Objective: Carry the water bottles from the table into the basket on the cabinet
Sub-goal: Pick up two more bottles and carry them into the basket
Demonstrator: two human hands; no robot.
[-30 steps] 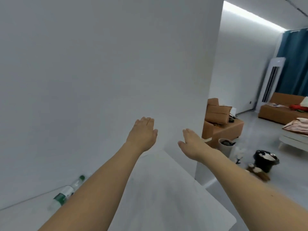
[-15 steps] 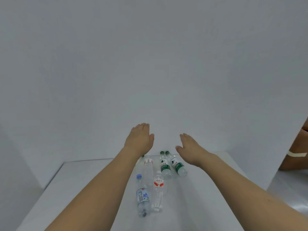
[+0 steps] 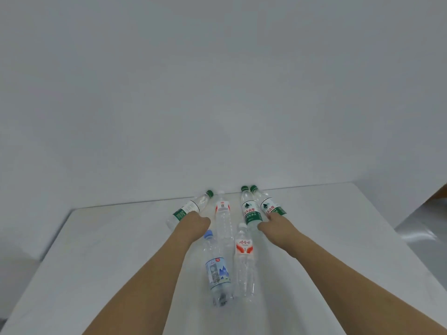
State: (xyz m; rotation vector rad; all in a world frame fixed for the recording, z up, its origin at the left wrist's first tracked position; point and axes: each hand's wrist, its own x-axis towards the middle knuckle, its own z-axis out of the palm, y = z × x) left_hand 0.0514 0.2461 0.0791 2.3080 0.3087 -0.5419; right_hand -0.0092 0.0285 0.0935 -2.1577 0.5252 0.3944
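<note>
Head view: six water bottles lie on the white worktop by the wall.
Left hand: on the leftmost green-capped bottle; grip hidden, cannot tell.
Right hand: on the rightmost green-label bottle; grip unclear.
Between the arms: blue-capped bottle, red-label bottle.

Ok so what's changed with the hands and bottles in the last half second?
Both hands dropped to the table: the left hand onto the leftmost green-capped bottle, the right hand onto the rightmost green-labelled bottle. Whether either grip has closed is unclear. All six bottles lie as before.
</note>
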